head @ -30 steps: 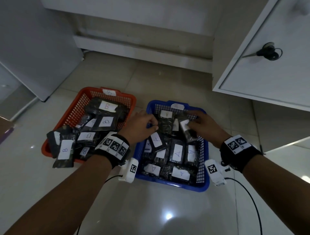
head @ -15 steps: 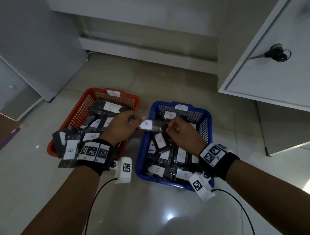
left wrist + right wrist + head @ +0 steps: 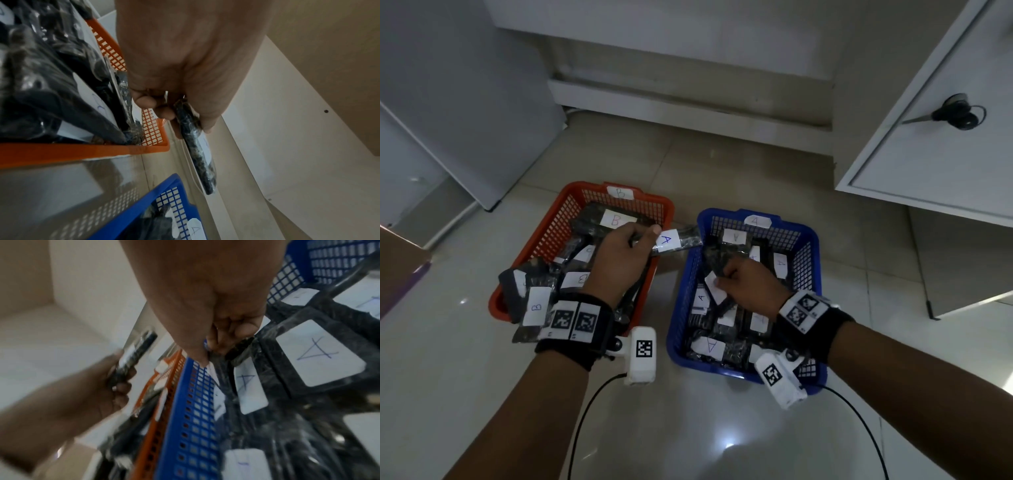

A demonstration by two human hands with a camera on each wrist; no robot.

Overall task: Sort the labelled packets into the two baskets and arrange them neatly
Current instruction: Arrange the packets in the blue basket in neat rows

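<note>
An orange basket (image 3: 551, 236) tagged B sits on the floor at left, a blue basket (image 3: 681, 294) tagged A at right, both full of dark packets with white labels. My left hand (image 3: 619, 253) hovers over the orange basket's right side and grips a dark packet labelled A (image 3: 676, 240), which sticks out over the gap between the baskets; the left wrist view shows that packet (image 3: 197, 149) edge-on under my thumb. My right hand (image 3: 750, 287) is inside the blue basket (image 3: 197, 410), fingers pinching a dark packet (image 3: 717, 265) near the left wall.
A B packet (image 3: 532, 311) hangs over the orange basket's near-left rim. A white cabinet door (image 3: 928, 137) with scissors on its handle stands at right, a white panel (image 3: 448, 85) at left, a skirting ledge behind. Cables trail from both wrist cameras over the glossy tiles.
My left hand has drawn the A packet leftward, out of the blue basket to above the orange basket's edge. My right hand has shifted down to a packet by the blue basket's left wall.
</note>
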